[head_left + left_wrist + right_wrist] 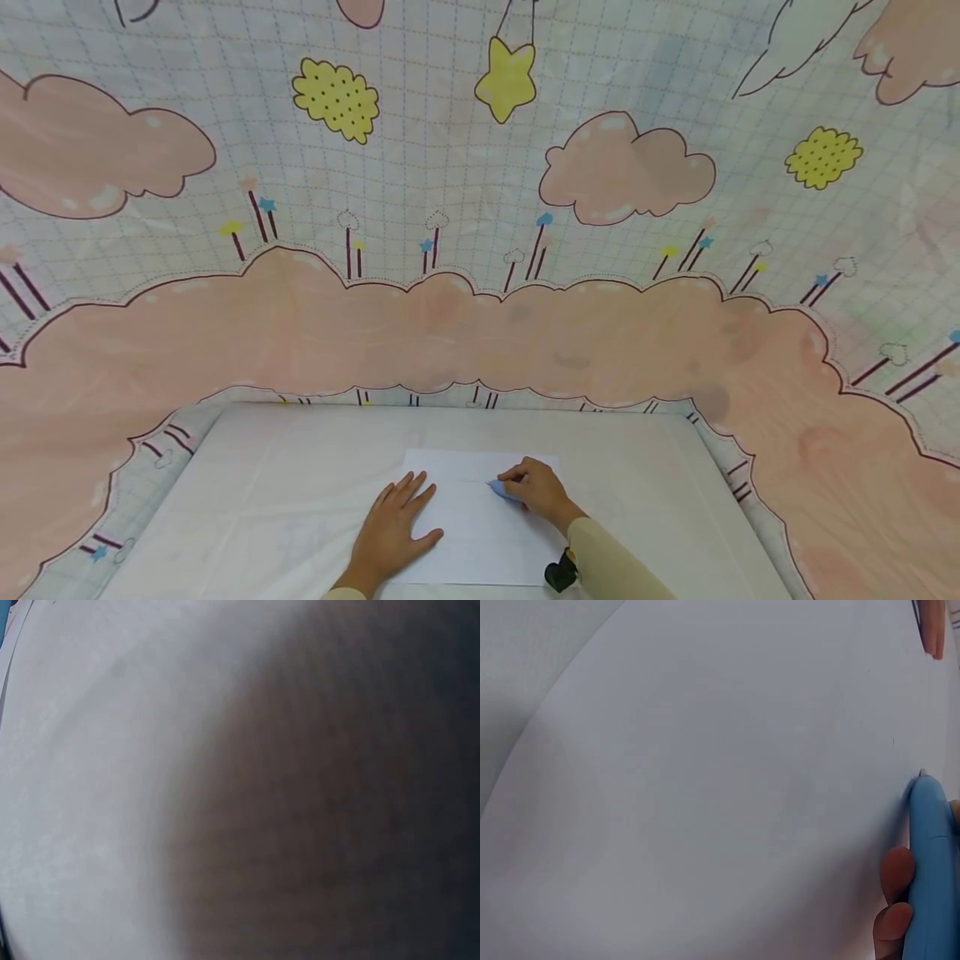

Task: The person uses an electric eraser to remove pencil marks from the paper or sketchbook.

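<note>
A sheet of white paper [480,542] lies on the table. My left hand [390,529] rests on its left part, fingers spread and thumb pointing right. My right hand [542,490] holds a blue utility knife [504,490] over the upper right part of the sheet. In the right wrist view the smooth blue body of the knife [931,870] ends in a small metallic tip at the paper, with fingers [895,896] curled against its side. The left wrist view is mostly filled by a dark blur, and the left hand's fingers do not show there.
The table [300,450] has a white cover. A black heart-shaped piece [560,572] sits by the right sleeve [611,558]. Behind the table hangs a cloth [450,333] printed with clouds and stars.
</note>
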A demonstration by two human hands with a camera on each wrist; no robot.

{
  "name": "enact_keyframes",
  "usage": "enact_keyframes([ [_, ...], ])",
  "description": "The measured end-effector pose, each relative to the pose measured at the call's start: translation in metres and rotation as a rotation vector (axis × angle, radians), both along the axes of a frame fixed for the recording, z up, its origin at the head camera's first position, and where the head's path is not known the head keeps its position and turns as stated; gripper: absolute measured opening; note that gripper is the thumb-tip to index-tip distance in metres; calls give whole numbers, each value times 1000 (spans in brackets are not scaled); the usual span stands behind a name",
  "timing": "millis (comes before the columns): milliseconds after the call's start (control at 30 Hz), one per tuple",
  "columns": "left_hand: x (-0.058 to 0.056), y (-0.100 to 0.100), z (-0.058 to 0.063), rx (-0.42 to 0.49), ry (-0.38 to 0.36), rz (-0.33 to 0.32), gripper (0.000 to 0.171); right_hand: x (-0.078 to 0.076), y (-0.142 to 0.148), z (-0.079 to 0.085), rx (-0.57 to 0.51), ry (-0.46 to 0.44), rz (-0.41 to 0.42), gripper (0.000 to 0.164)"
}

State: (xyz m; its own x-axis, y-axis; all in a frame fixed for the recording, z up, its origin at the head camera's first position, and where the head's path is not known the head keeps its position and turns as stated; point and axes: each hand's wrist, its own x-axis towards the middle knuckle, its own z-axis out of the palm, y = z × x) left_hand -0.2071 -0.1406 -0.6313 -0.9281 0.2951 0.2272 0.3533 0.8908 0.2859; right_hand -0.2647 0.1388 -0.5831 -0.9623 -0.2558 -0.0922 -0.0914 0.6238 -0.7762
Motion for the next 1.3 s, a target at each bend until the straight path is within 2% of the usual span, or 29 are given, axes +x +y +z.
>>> enact_keyframes([
  [333,-1,0,-4,-3,-3,8,74,-1,4,0,-19,-3,9,16],
  [800,-1,1,-1,-6,-15,9,74,-3,-7,2,-64,-9,15,17],
  [1300,-1,1,-3,-16,28,12,75,-4,-11,-1,-62,-24,11,17],
])
